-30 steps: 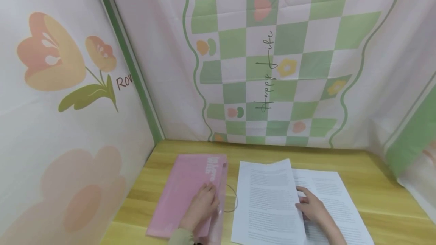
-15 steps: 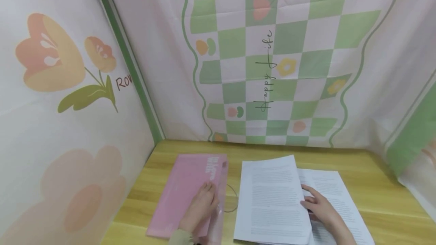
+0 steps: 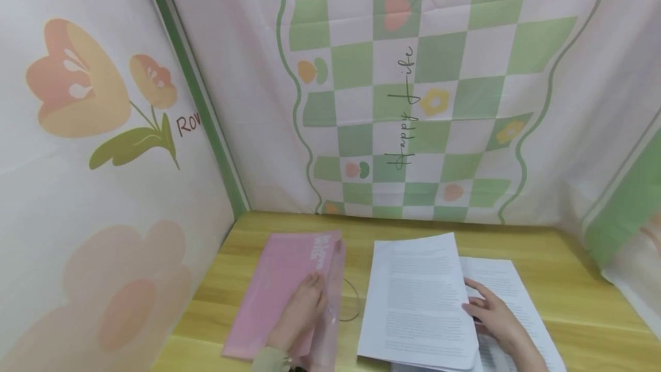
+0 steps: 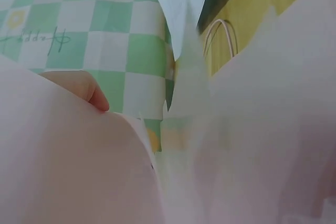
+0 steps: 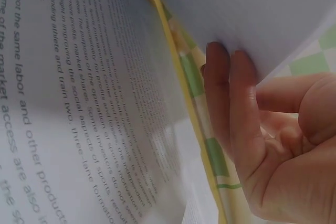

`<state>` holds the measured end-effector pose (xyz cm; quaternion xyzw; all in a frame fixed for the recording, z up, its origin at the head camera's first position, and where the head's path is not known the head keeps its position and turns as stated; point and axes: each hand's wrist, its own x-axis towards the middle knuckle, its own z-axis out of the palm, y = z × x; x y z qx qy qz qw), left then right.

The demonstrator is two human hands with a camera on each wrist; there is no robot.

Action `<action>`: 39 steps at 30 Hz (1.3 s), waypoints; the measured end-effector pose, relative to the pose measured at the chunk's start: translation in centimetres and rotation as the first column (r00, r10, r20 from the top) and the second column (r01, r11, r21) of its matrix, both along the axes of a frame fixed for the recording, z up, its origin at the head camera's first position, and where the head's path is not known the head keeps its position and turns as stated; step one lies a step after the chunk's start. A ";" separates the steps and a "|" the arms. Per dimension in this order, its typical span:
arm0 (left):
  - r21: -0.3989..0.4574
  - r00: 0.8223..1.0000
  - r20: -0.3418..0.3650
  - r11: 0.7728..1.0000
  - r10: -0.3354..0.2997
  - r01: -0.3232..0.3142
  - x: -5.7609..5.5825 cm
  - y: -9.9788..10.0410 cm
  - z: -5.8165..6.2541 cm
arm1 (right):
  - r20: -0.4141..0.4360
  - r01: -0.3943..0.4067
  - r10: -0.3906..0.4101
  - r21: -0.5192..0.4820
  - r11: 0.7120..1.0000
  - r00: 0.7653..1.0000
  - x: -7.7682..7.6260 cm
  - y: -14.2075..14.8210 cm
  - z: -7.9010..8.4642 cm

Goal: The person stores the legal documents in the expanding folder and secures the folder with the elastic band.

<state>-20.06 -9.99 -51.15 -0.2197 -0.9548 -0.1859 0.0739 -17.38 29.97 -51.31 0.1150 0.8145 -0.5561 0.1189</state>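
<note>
A pink plastic document folder (image 3: 273,280) lies at the left of the table, its right edge raised a little. My left hand (image 3: 301,310) pinches the folder's cover by that edge; in the left wrist view, the fingers (image 4: 86,87) show over the cover's rim. To the right, my right hand (image 3: 493,320) holds printed sheets (image 3: 418,303) by their right edge, tilted up from the table. In the right wrist view, some fingers (image 5: 244,108) lie behind the raised paper. More printed paper (image 3: 496,277) lies flat beneath that hand.
A thin cord loop (image 3: 356,300) sticks out from the folder's right side, between folder and sheets. The wooden table (image 3: 583,303) meets a checkered curtain (image 3: 413,194) at the back and a flowered curtain (image 3: 129,200) at the left.
The sheets in my right hand have shifted right, along with the hand. My left hand has raised the folder's cover edge slightly.
</note>
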 end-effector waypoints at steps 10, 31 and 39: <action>0.004 0.986 -0.164 1.000 -0.021 0.022 0.0 -0.3 -0.1 | 0.028 0.007 -0.007 0.010 1.000 1.000 -0.2 -0.1 0.2; 0.115 0.984 -0.176 0.993 0.018 0.003 -0.3 -0.6 1.2 | 0.018 0.007 -0.006 -0.005 1.000 1.000 -0.8 -2.1 1.0; 0.186 0.993 -0.113 0.983 0.016 0.005 -0.5 -0.9 1.1 | 0.005 0.001 0.000 -0.030 1.000 1.000 -0.9 -2.6 1.0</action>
